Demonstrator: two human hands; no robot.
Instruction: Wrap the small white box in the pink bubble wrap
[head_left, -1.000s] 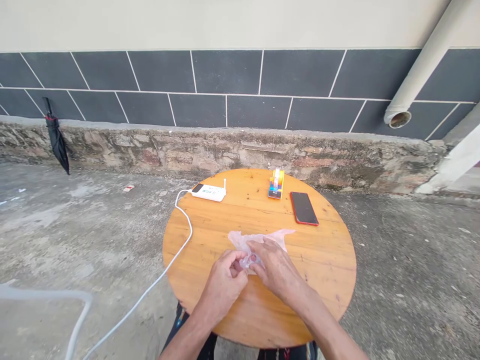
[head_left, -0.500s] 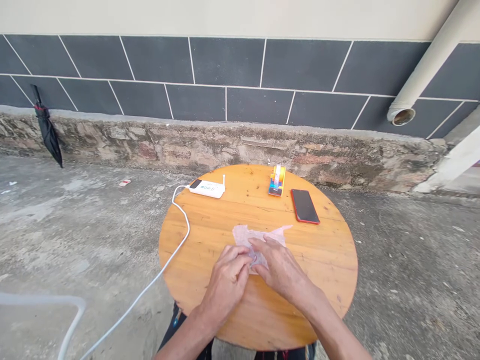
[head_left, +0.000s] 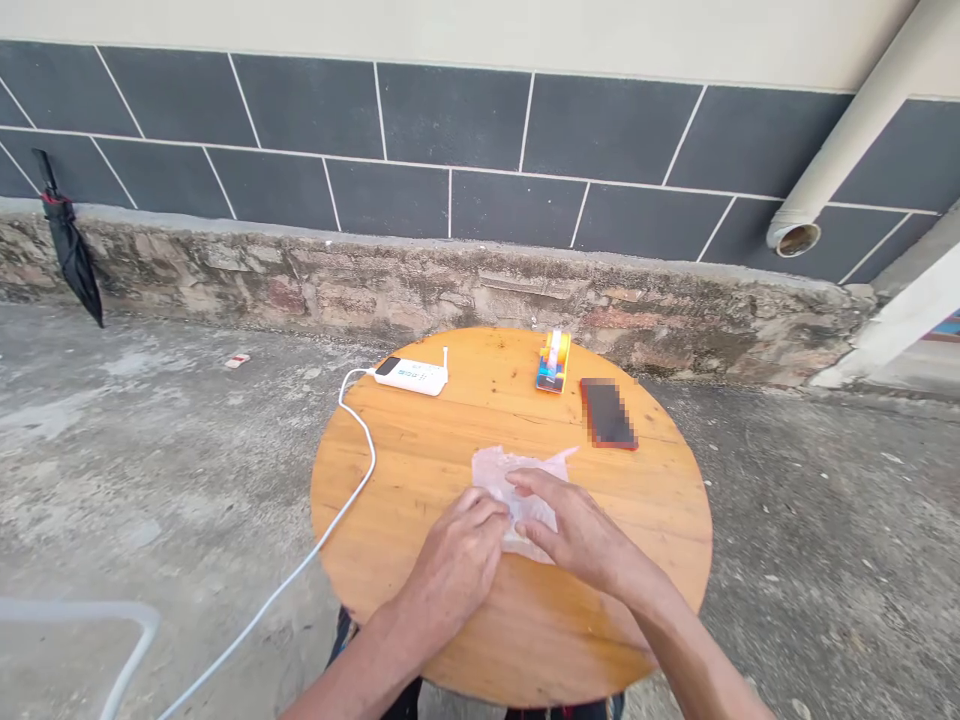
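Right hand (head_left: 574, 525) shifted rightward; crinkled pinkish film (head_left: 495, 465), round wooden table (head_left: 397, 465).

a round wooden table (head_left: 405, 450) bears a white device (head_left: 412, 377), cable (head_left: 370, 440), tape dispenser (head_left: 553, 364), phone (head_left: 609, 413) and pinkish plastic sheet (head_left: 493, 470).

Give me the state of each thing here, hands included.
Plastic sheet: wrinkled, partly covered
Left hand: fingers curled, grip unclear
Right hand: thumb and fingers apart
Phone: lying flat, picture blurred there
Tape dispenser: upright, roll loaded
White box: cable plugged in, antenna raised
Umbrella: folded, leaning
Pipe: open at its lower end
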